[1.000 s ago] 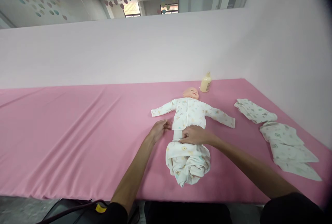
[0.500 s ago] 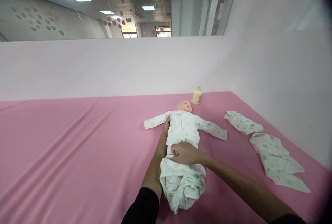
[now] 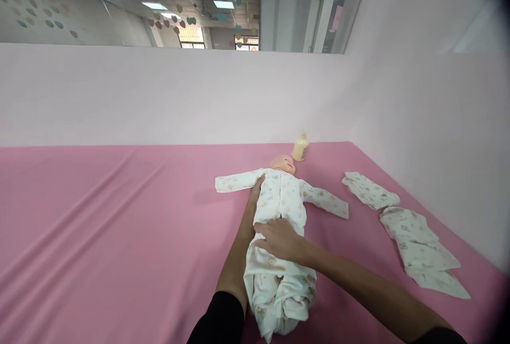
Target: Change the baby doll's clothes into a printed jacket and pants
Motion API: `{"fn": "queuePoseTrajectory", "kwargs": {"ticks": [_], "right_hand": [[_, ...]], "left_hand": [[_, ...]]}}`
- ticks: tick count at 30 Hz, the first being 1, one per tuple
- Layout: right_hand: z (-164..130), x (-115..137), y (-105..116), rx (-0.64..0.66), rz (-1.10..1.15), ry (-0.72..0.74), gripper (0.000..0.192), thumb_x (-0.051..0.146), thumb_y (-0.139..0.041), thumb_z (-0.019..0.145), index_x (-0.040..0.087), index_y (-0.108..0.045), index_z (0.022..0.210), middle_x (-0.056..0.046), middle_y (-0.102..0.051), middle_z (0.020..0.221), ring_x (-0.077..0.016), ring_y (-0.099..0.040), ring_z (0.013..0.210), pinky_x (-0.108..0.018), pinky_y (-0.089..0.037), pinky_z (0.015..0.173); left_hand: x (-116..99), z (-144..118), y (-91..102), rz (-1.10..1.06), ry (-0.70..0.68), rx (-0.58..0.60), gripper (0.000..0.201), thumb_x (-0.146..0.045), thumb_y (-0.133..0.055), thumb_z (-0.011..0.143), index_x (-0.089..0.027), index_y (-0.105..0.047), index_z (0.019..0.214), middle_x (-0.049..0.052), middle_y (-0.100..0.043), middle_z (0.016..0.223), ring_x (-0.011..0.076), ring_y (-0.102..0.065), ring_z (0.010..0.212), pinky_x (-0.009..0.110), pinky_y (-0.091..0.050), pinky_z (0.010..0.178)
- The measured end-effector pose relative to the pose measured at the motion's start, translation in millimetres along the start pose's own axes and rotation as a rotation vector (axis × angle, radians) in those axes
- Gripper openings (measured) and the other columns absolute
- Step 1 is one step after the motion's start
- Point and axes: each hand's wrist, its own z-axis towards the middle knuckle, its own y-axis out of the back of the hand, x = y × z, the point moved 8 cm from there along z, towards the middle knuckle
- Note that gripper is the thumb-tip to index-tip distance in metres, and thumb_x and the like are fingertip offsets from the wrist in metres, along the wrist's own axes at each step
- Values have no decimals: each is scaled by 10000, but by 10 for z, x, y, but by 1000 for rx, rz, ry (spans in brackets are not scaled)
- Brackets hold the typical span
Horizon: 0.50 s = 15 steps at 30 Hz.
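A baby doll lies on its back, its head (image 3: 283, 164) pointing away from me. It wears a white printed baby shirt (image 3: 274, 195) with both sleeves spread out. White printed trousers (image 3: 279, 288) are around its lower body, bunched up toward the near end. My left hand (image 3: 258, 185) is tucked against the doll's side under the arm, gripping it there; most of its fingers are hidden. At the waist, my right hand (image 3: 279, 239) is closed on the trousers' waistband, thumb and fingers at its left edge, close to the shirt's hem.
Behind the doll's head stands a pale yellow pump bottle (image 3: 300, 147). Folded printed baby clothes (image 3: 422, 246) and another folded piece (image 3: 370, 190) lie at the right. A pink sheet (image 3: 99, 238) covers the surface, with white walls behind and right.
My right hand has shifted slightly left along the waist, and the trousers' waistband sits higher, nearer the shirt's hem. My left hand stays at the doll's side. The view has shifted a little.
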Motion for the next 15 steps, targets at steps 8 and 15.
{"fn": "queuePoseTrajectory", "kwargs": {"ticks": [8, 15], "right_hand": [[131, -626, 311, -154, -215, -219, 368, 483, -336, 1025, 237, -605, 1073, -76, -743, 935, -257, -691, 825, -321, -395, 676], [280, -885, 434, -247, -364, -297, 431, 448, -231, 1055, 213, -591, 1082, -101, -734, 946, -237, -686, 852, -313, -386, 707]], "left_hand": [[162, 423, -114, -267, 46, -51, 389, -421, -585, 937, -140, -622, 1203, 97, -637, 1215, 246, -620, 1098, 448, -508, 968], [309, 633, -160, -506, 155, -28, 301, -343, -655, 872, -135, -706, 1083, 98, -739, 1033, 265, -643, 1117, 375, -444, 1062]]}}
